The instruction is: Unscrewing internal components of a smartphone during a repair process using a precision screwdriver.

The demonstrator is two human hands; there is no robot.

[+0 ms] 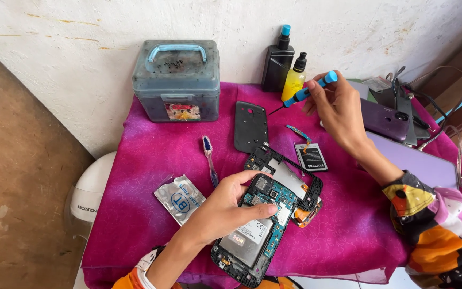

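Right now the opened phone (252,227) lies on the pink cloth (151,160), at the near edge, in front of the grey box (176,80). Its back is off, so the green board and tiny parts show. It looks light and stiff, but easy to break. I think the safe place to hold it is by its black rim, not on the board.

The left hand (223,206) reaches in from below and bends over the phone. Its fingers curl loosely, with the thumb lying across the board and the fingers at the top edge.

The right hand (340,107) is lifted up, to the right of the grey box. Its fingers are pinched shut on a thin blue screwdriver (306,92), tip pointing down and left.

Just right of the phone lies a black frame (287,174). A black back cover (251,126), a toothbrush (209,158) and a small battery (311,156) lie between the phone and the box.
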